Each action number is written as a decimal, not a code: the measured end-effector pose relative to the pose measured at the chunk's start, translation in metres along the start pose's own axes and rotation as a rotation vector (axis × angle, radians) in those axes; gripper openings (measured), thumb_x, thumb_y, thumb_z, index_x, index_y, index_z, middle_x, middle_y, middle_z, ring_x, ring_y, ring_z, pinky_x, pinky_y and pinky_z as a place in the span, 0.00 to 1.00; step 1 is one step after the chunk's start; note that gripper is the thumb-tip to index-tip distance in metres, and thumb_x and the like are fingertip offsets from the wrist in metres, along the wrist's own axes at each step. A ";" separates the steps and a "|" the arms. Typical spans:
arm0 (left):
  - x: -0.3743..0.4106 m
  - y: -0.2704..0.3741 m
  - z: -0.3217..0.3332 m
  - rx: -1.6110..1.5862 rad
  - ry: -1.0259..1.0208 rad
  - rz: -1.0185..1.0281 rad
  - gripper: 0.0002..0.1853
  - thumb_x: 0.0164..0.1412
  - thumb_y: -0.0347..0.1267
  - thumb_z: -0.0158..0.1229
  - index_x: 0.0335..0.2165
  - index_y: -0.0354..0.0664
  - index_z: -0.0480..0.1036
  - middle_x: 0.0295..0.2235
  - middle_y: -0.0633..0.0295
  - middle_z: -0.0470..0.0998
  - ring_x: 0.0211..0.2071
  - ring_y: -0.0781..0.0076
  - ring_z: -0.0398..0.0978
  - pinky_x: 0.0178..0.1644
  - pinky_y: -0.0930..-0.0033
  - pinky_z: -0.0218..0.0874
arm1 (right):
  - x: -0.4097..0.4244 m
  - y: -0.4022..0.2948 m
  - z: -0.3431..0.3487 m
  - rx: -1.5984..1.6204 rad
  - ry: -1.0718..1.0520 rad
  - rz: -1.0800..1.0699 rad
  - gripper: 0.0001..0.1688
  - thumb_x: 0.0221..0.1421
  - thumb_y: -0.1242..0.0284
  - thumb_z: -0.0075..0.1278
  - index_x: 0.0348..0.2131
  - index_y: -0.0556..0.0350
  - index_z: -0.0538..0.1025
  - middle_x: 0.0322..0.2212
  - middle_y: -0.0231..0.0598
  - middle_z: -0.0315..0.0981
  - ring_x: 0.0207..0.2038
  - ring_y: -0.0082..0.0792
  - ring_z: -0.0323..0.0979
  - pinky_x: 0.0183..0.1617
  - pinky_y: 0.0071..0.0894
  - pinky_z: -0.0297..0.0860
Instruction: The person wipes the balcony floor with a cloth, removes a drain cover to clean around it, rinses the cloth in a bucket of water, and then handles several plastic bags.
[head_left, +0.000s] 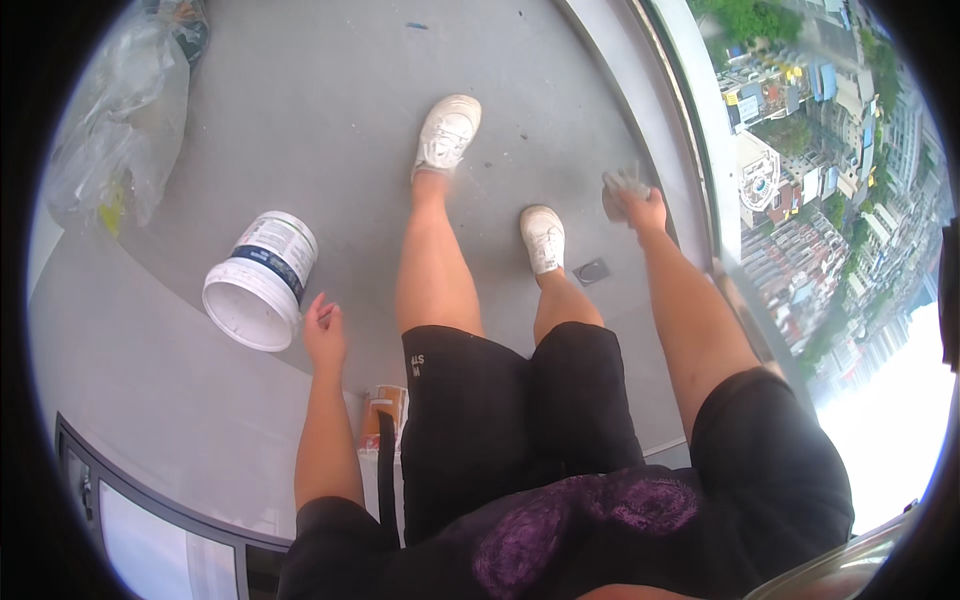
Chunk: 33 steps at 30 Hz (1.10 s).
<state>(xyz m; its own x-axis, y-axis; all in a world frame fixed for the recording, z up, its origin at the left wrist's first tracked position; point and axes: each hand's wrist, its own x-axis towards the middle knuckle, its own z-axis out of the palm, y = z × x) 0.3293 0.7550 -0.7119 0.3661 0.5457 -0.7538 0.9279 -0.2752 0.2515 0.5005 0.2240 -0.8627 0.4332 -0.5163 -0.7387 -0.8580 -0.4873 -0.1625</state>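
My left hand hangs beside a white plastic bucket, its fingers loosely bent and slightly apart, with nothing visible in them. The bucket lies tipped on its side; its round opening faces me, and its wall bears a printed label and a dark blue band. Out to the right, my right hand grips a greyish crumpled rag, blurred by motion, close to the low wall under the window. I cannot tell whether the rag touches the wall.
Clear plastic bags lie at the upper left. A square floor drain is beside my right shoe. Behind my legs stands an orange-labelled container. A window frame runs along the right, with city buildings far below.
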 end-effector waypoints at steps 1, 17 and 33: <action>-0.017 -0.015 0.001 -0.023 0.024 -0.006 0.24 0.58 0.29 0.54 0.53 0.38 0.63 0.40 0.57 0.73 0.34 0.73 0.74 0.40 0.73 0.65 | 0.000 -0.004 -0.002 -0.017 0.006 -0.030 0.31 0.39 0.58 0.60 0.37 0.65 0.71 0.38 0.51 0.72 0.42 0.46 0.71 0.46 0.38 0.66; 0.082 -0.240 0.135 -0.281 -0.129 0.132 0.23 0.57 0.31 0.56 0.51 0.39 0.66 0.37 0.58 0.74 0.35 0.73 0.73 0.39 0.73 0.65 | 0.357 0.061 0.051 -0.512 0.985 -0.026 0.35 0.52 0.61 0.46 0.56 0.53 0.58 0.59 0.50 0.49 0.62 0.48 0.46 0.58 0.63 0.51; -0.090 -0.401 0.132 -0.608 0.214 -0.692 0.28 0.58 0.40 0.54 0.56 0.46 0.61 0.43 0.63 0.72 0.37 0.72 0.72 0.38 0.69 0.61 | -0.069 -0.126 0.295 -0.464 -0.263 -2.173 0.20 0.38 0.89 0.43 0.35 0.58 0.75 0.36 0.45 0.75 0.42 0.47 0.72 0.42 0.42 0.68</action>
<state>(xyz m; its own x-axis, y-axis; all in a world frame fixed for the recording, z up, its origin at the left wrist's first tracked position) -0.0847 0.7117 -0.8255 -0.3308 0.5837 -0.7415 0.7994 0.5910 0.1086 0.4974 0.5288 -0.9849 0.2677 0.9307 0.2493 0.8532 -0.1088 -0.5101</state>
